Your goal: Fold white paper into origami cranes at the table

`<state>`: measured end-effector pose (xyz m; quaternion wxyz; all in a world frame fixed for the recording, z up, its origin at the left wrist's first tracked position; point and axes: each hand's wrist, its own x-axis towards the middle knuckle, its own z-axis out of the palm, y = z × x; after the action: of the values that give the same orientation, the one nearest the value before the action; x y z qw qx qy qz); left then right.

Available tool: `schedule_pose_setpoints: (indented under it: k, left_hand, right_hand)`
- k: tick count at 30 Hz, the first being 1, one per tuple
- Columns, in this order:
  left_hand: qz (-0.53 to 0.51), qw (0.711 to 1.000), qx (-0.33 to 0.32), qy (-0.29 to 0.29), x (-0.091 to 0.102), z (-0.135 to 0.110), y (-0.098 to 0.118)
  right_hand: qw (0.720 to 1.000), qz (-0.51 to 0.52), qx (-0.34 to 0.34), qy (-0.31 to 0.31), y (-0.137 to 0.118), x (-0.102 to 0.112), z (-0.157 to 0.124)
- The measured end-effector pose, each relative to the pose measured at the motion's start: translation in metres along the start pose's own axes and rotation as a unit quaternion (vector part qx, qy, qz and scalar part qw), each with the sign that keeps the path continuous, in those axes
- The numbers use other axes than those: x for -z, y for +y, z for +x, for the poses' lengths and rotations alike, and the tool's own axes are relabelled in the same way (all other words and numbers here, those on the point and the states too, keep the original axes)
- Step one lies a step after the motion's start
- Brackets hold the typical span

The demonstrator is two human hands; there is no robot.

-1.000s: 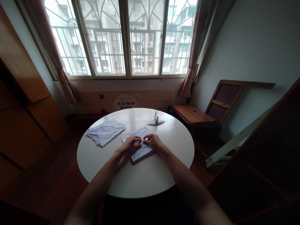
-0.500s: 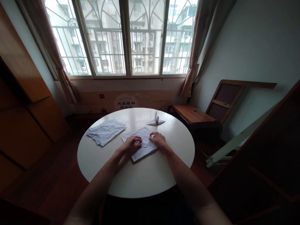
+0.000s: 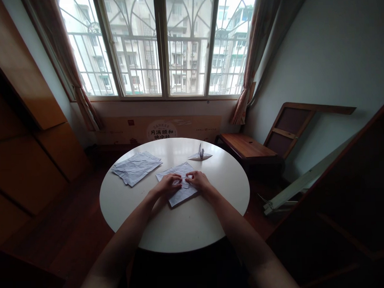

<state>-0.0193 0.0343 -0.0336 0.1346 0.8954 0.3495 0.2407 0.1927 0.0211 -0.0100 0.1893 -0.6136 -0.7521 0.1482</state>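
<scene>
A small stack of pale paper sheets (image 3: 181, 194) lies in the middle of the round white table (image 3: 182, 228). Both my hands rest on top of it. My left hand (image 3: 168, 184) has its fingers curled down onto a small folded piece of paper (image 3: 184, 184). My right hand (image 3: 198, 180) pinches the same piece from the right, its fingertips meeting the left hand's. Much of the small piece is hidden under my fingers. A finished folded paper crane (image 3: 200, 154) stands farther back on the table, apart from both hands.
A loose pile of creased paper sheets (image 3: 136, 167) lies at the table's back left. A low wooden bench (image 3: 245, 147) and a leaning wooden frame (image 3: 288, 124) stand to the right. A barred window (image 3: 157, 44) fills the far wall; wooden cabinets (image 3: 24, 137) line the left.
My right hand slid out to the right edge of the stack half a second ago and has come back in toward the left hand. The left hand has barely moved.
</scene>
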Motion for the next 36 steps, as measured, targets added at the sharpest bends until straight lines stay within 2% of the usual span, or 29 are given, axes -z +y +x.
schedule_pose_setpoints:
  k: [9,15,18,22,24,28,36]
  left_hand:
    - [-0.006,1.000,-0.009,0.008,-0.002,0.000,-0.003]
    - [0.005,1.000,0.001,-0.004,0.003,-0.001,0.006]
    - [0.038,0.999,0.033,0.001,0.007,-0.003,0.010]
    - [0.118,0.983,0.124,0.070,0.013,-0.004,0.014]
    - [0.138,0.976,0.152,0.074,0.015,-0.005,0.016]
    - [0.157,0.972,0.172,0.043,0.015,-0.004,0.019]
    - [0.130,0.975,0.173,0.045,0.011,-0.006,0.018]
  right_hand:
    - [1.000,0.003,-0.002,-0.005,0.002,-0.001,0.000]
    - [1.000,0.002,-0.003,-0.005,0.001,-0.001,0.000]
    - [1.000,-0.003,-0.003,0.010,-0.001,-0.001,-0.001]
    - [0.999,-0.021,0.017,0.047,-0.004,0.000,-0.002]
    - [0.998,-0.017,0.033,0.053,-0.004,0.000,-0.002]
    - [0.998,0.004,0.044,0.055,-0.003,-0.002,-0.001]
    - [0.997,0.023,0.058,0.043,0.004,-0.006,0.004]
